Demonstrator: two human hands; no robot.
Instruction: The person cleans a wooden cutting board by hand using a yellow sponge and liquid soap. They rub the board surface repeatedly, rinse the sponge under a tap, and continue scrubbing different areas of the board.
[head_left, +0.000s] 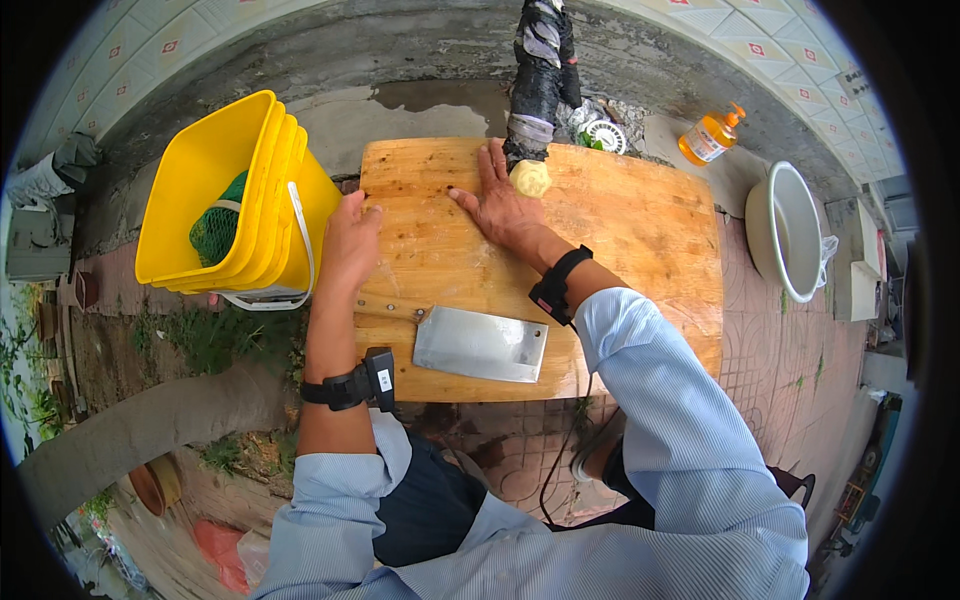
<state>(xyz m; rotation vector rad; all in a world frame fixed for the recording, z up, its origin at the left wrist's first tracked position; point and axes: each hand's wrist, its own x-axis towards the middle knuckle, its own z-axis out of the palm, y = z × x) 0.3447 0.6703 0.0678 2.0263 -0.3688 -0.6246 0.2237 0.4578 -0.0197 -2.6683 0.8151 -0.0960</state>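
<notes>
My right hand rests palm down on a wooden cutting board, thumb spread from the fingers. Right beside its fingers is a pale yellow, round, lobed knob-like piece, at the lower end of a black-wrapped pipe. At the board's left edge is my left hand, its fingers partly hidden; whether it grips the edge I cannot tell. A cleaver lies flat on the near part of the board, blade to the right and wooden handle to the left, apart from both hands.
A yellow bucket holding green netting stands close to my left hand. Beyond the board's right side are an orange pump bottle and a pale basin. A white drain cover lies behind the board. A cable hangs from my right wrist.
</notes>
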